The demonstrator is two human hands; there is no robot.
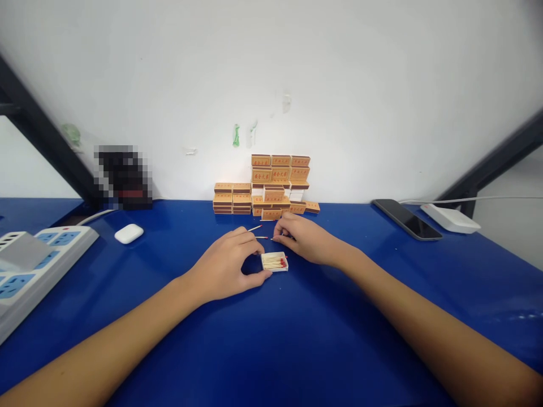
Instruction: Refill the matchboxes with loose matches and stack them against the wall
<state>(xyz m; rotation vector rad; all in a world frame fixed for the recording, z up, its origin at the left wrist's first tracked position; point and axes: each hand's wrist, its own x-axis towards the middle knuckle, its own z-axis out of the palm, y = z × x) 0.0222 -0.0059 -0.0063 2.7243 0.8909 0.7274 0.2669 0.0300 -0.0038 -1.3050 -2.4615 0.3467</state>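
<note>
A small white matchbox tray [275, 269] lies on the blue table, filled with red-headed matches [274, 263]. My left hand [229, 263] grips the tray's left end between thumb and fingers. Behind the tray, the fingertips of my right hand [301, 234] are pinched together near the tabletop on a match [272, 239], of which only a short pale end shows. Loose matches lie just beyond my left fingers, one slanted match [255, 228] and one flatter match [263, 237]. Past my hands stand stacked orange matchboxes [280, 174], with the nearest box [271, 215] close to my right fingers.
Against the white wall, a lower stack of matchboxes [232, 199] adjoins the tall one. A white earphone case [129, 233] and a power strip [46, 265] are on the left. A phone [407, 219] and a white flat device [450, 218] lie on the right.
</note>
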